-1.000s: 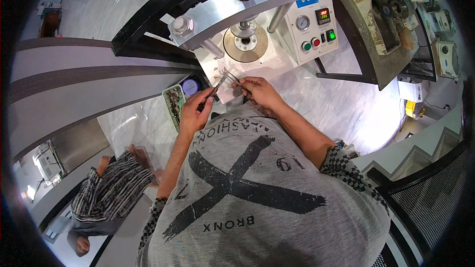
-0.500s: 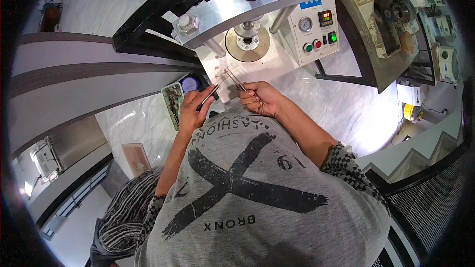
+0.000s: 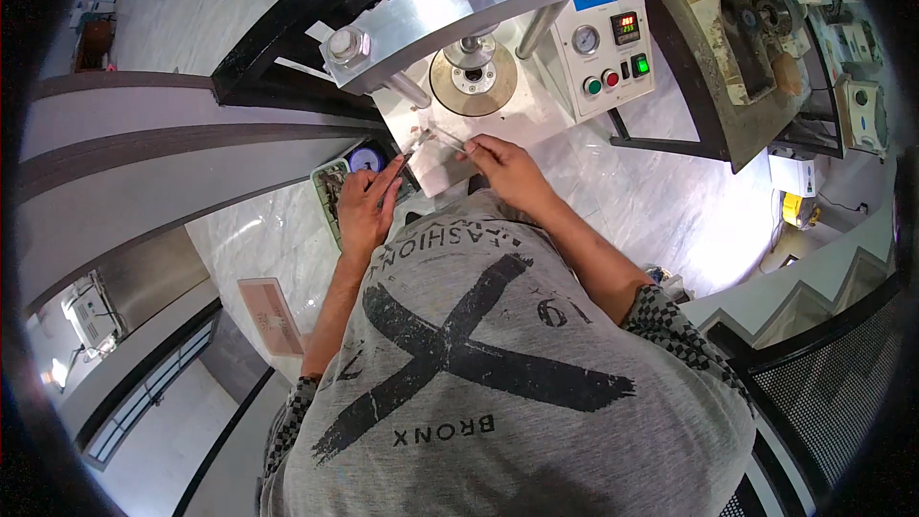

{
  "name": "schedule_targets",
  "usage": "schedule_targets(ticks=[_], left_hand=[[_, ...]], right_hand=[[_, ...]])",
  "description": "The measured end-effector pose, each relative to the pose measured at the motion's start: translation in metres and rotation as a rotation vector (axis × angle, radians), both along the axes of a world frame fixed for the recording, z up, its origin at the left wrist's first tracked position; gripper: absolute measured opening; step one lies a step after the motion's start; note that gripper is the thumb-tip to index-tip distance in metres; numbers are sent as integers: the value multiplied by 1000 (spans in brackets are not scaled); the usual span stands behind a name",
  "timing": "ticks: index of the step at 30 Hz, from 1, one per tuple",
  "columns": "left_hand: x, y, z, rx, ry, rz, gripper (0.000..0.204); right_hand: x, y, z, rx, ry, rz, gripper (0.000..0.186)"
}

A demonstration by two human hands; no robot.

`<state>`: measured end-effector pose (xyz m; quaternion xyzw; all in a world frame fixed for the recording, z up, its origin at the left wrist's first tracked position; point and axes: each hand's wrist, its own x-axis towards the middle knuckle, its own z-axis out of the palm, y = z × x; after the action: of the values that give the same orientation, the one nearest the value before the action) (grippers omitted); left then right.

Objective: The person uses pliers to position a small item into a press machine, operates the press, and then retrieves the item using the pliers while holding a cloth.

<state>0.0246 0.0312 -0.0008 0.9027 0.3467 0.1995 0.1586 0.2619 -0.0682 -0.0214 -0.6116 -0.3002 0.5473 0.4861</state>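
Head view shows a worker's left hand point(image 3: 364, 214) grasping a slim dark tool point(image 3: 407, 163) and right hand point(image 3: 512, 175) pinching a slender silver tool point(image 3: 447, 140), tips close together over a white machine base point(image 3: 534, 121), just inside its left edge. Close work appears under way and unfinished; detail too small to make out leaves what remains unclear.

Head view: left fisheye of side-by-side pair on person's head. Looks steeply down wearer's front; grey shirt point(image 3: 536, 335) nearest, filling lower middle. Left hand point(image 3: 364, 209) and right hand point(image 3: 511, 175) farther off, above centre; metal crossbar point(image 3: 436, 24) beyond, near top edge. Straight edges bend toward rim.
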Motion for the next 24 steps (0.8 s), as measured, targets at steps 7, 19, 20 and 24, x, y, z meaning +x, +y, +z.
schedule_targets(ticks=[7,19,20,24], left_hand=[[-3,1,3,43,32,-11,42],[-9,-7,2,-57,-27,53,47],[-10,-7,1,-58,-27,54,47],[-13,-5,-1,13,-20,40,48]], right_hand=[[-5,5,34,205,-600,204,30],[-2,11,2,158,-512,35,29],[-3,10,5,158,-512,36,29],[-6,5,25,261,-507,62,28]])
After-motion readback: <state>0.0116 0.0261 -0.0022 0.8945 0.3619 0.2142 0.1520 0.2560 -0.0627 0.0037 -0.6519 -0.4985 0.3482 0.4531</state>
